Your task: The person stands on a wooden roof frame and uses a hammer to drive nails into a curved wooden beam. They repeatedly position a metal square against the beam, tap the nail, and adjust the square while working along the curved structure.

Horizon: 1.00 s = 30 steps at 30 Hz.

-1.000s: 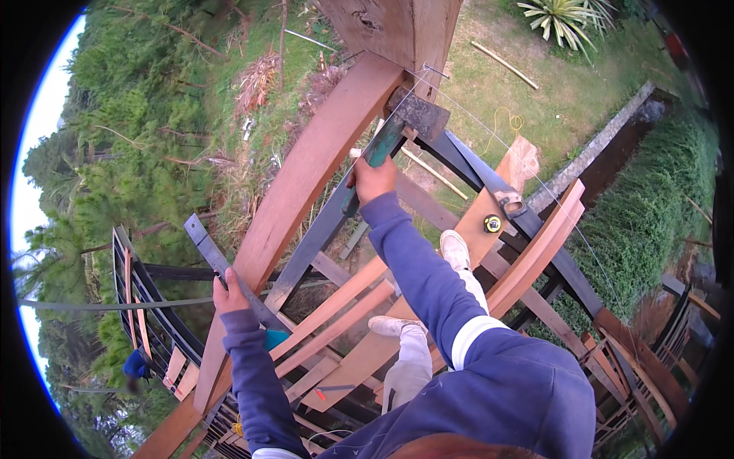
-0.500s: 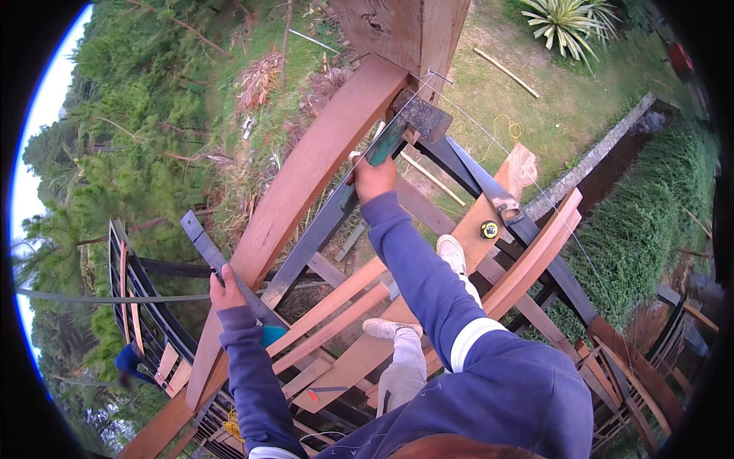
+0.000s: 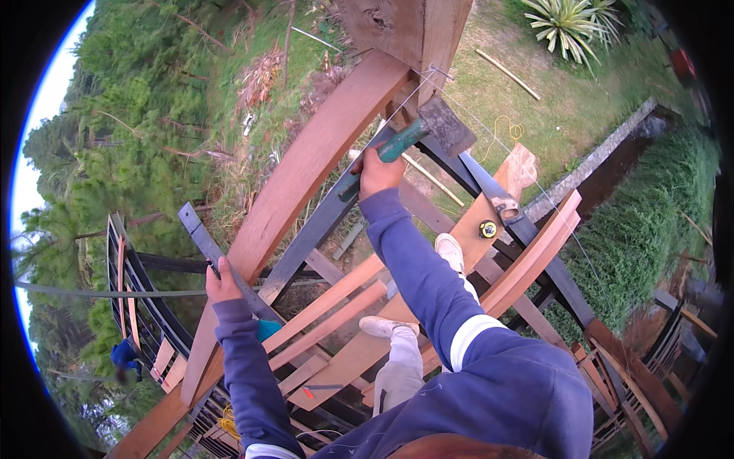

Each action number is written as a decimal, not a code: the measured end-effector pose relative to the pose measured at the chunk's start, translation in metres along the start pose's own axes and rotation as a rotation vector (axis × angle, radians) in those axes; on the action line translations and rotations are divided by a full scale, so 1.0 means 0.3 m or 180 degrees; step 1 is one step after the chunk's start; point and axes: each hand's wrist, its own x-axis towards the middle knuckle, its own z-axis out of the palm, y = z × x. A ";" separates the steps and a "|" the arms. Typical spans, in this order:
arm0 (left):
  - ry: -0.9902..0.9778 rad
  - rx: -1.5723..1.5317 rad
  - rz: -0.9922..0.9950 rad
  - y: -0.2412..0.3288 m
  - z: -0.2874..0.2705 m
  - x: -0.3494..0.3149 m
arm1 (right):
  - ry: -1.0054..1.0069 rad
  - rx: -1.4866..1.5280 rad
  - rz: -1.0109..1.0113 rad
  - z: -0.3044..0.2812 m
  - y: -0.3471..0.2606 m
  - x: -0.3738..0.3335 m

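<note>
A long, curved, reddish-brown wooden beam [image 3: 306, 161] slants across the middle, its upper end meeting a thick, square, weathered wooden post [image 3: 394, 34]. Beside it runs a straight, black-painted beam [image 3: 325, 218], and to the right a flat, light-brown wooden plank [image 3: 480, 213] extends under the person's pale shoes [image 3: 449, 249]. A hand tool with a green cylindrical handle and a broad, dark, worn metal head [image 3: 413, 138] is near the post, over the black beam's upper end; whether the head touches anything cannot be told. The right hand [image 3: 380, 173] is clenched around its handle. A flat, grey metal strip with a hole near its tip [image 3: 202, 235] lies across the curved beam, with the left hand [image 3: 222, 281] beside it, fingers bent; how firmly that hand grips, and on what, cannot be told. A handsaw with a grey blade and brown handle [image 3: 485, 183] lies near the plank, on which sits a round, yellow-and-black tape measure [image 3: 488, 229]. By the left thumb is a small, slim, dark object [image 3: 212, 265].
</note>
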 end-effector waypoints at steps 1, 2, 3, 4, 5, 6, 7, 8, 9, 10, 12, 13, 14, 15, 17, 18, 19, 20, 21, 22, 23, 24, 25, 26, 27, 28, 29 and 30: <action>-0.0035 0.0021 0.0001 -0.018 -0.006 0.010 | -0.0095 -0.0251 0.0078 0.010 -0.008 0.006; -0.0069 0.0043 0.0002 -0.029 -0.011 0.013 | -0.0193 -0.0176 0.0162 0.004 -0.011 -0.002; -0.0032 0.0038 -0.0024 -0.031 -0.010 0.014 | -0.0165 0.0003 0.0087 -0.004 -0.007 -0.008; 0.0005 0.0033 -0.0050 -0.031 -0.007 0.012 | -0.0138 0.0182 0.0014 -0.017 0.000 -0.018; 0.0043 0.0028 -0.0077 -0.030 -0.007 0.010 | -0.0110 0.0362 -0.0057 -0.019 0.006 -0.021; 0.0035 0.0027 -0.0053 -0.022 0.001 0.007 | 0.0077 0.0677 -0.0193 0.000 0.016 -0.022; 0.0027 0.0026 -0.0029 -0.008 0.007 0.006 | 0.0004 0.0505 -0.0110 0.006 0.016 -0.007; 0.0018 0.0025 -0.0005 0.000 0.013 0.004 | -0.0068 0.0333 -0.0026 0.011 0.013 0.012; 0.0039 0.0030 0.0005 -0.008 0.008 0.004 | -0.0162 0.0169 0.0073 0.024 0.018 0.017; 0.0059 0.0034 0.0016 -0.020 0.004 0.004 | -0.0250 0.0005 0.0137 -0.005 0.012 0.015; 0.0066 -0.0001 0.0020 -0.032 -0.001 0.004 | -0.0103 0.0130 0.0059 -0.012 0.021 -0.009; 0.0054 -0.0040 0.0014 -0.035 -0.003 0.009 | -0.0019 0.0181 0.0015 -0.016 0.023 -0.017; 0.0042 -0.0079 0.0007 -0.038 0.001 0.008 | -0.0024 0.0309 -0.0010 0.007 0.030 -0.008; 0.0056 -0.0028 -0.0046 -0.043 -0.007 0.009 | -0.0087 0.0163 0.0005 0.006 0.025 -0.010; 0.0084 0.0073 -0.0151 -0.056 -0.019 0.009 | -0.0215 -0.0126 0.0031 -0.007 0.009 -0.013; 0.0071 0.0148 -0.0122 -0.040 -0.011 0.010 | -0.0125 0.0022 -0.0057 -0.016 0.010 -0.015; 0.0056 0.0220 -0.0090 -0.017 -0.003 0.012 | -0.0122 -0.0016 -0.0030 -0.012 0.012 -0.007; 0.0037 0.0292 -0.0056 -0.001 0.006 0.017 | -0.0114 -0.0053 -0.0007 -0.002 0.014 0.005; 0.0026 0.0235 -0.0059 -0.010 0.001 0.018 | -0.0136 -0.0095 0.0036 0.011 0.014 0.004; 0.0009 0.0175 -0.0058 -0.026 -0.001 0.024 | -0.0204 -0.0182 0.0036 -0.002 0.007 -0.001; -0.0012 0.0114 -0.0053 -0.035 -0.002 0.029 | -0.0266 -0.0268 0.0031 -0.037 -0.006 -0.010; 0.0009 0.0236 -0.0023 -0.031 -0.002 0.028 | -0.0338 -0.0374 0.0021 -0.073 -0.022 -0.024; 0.0027 0.0359 -0.0018 -0.026 -0.010 0.020 | -0.0327 -0.0593 0.0052 -0.112 -0.040 -0.069; 0.0055 0.0452 -0.0013 -0.021 -0.011 0.013 | -0.0329 -0.0826 0.0055 -0.158 -0.063 -0.124; 0.0087 0.0515 0.0019 -0.016 -0.014 0.011 | -0.0277 -0.1001 0.0009 -0.220 -0.068 -0.178; 0.0111 0.0578 0.0040 -0.014 -0.017 0.012 | -0.0218 -0.1185 -0.0035 -0.302 -0.061 -0.230; 0.0135 0.0636 0.0040 -0.018 -0.017 0.007 | -0.0217 -0.1580 -0.0123 -0.396 -0.062 -0.273; 0.0140 0.0587 0.0047 -0.020 -0.012 0.004 | -0.0316 -0.2038 -0.0047 -0.462 -0.118 -0.326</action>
